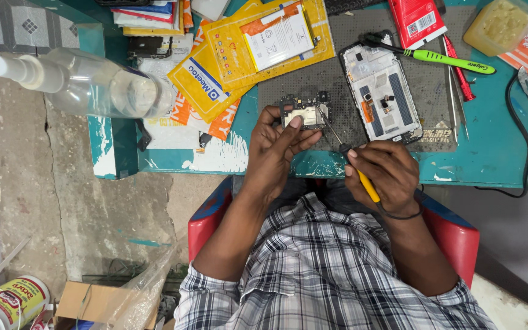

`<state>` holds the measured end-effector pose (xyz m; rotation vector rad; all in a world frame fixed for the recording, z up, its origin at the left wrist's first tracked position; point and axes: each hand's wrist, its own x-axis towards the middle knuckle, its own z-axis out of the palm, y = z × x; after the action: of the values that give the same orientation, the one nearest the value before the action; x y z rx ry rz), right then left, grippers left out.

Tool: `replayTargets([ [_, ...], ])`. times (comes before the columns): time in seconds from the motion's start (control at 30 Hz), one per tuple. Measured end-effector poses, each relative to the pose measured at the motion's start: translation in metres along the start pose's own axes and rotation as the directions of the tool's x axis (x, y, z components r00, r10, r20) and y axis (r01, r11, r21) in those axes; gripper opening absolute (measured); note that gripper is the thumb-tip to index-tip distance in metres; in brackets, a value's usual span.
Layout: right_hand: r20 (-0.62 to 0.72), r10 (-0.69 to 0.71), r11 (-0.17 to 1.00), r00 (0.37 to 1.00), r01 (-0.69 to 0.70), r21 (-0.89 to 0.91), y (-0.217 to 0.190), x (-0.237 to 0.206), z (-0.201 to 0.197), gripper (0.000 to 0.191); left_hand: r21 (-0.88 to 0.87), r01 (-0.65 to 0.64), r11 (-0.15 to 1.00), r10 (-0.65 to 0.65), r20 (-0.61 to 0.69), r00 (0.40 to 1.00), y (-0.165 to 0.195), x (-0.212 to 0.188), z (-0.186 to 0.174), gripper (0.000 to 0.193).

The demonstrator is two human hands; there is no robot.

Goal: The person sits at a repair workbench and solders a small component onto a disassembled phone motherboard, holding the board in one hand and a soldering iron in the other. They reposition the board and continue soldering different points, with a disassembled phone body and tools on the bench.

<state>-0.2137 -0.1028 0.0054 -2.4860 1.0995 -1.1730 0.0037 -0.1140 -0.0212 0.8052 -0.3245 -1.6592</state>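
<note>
My left hand (276,146) holds a small dark circuit board (305,112) over the grey work mat (313,82), thumb pressed on its top. My right hand (383,174) grips a thin screwdriver (349,156) with a yellow handle, its metal tip resting on the board's right side. Just to the right of the board lies an opened phone frame (381,91), white inside with small parts showing.
A clear spray bottle (93,82) lies on the teal table's left corner (114,156). Yellow packets (233,58), a green toothbrush (441,59), a red-handled tool (459,76), a yellowish tub (499,24) and a black cable (524,134) surround the mat. A red chair (459,235) is under me.
</note>
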Motion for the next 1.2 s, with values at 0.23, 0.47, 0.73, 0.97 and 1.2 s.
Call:
replayTargets([
  [0.23, -0.001, 0.003, 1.0, 1.0, -0.003, -0.002, -0.0009, -0.0006, 0.0004, 0.016, 0.003, -0.003, 1.0, 0.003, 0.005, 1.0, 0.0012, -0.0012, 0.0009, 0.022],
  [0.47, 0.003, 0.001, 1.0, 1.0, -0.001, -0.01, -0.0005, -0.001, 0.0004, 0.016, -0.01, -0.001, 1.0, 0.002, 0.012, 1.0, 0.0013, -0.0011, 0.0001, 0.022],
  [0.73, 0.026, -0.018, 1.0, 0.999, 0.018, -0.009, 0.0, -0.0024, 0.001, 0.019, -0.029, 0.016, 0.999, -0.016, -0.004, 1.0, 0.0007, -0.0007, -0.0018, 0.024],
  [0.97, 0.033, -0.019, 1.0, 0.999, 0.019, 0.008, -0.0004, -0.0026, 0.0008, 0.024, -0.04, 0.011, 0.999, -0.011, 0.0, 1.0, -0.0016, 0.0002, -0.0031, 0.025],
  [1.2, 0.019, -0.009, 1.0, 1.0, 0.009, 0.008, -0.0015, -0.002, 0.0008, 0.022, -0.046, 0.015, 0.999, -0.015, 0.0, 1.0, -0.0012, 0.0002, -0.0027, 0.026],
])
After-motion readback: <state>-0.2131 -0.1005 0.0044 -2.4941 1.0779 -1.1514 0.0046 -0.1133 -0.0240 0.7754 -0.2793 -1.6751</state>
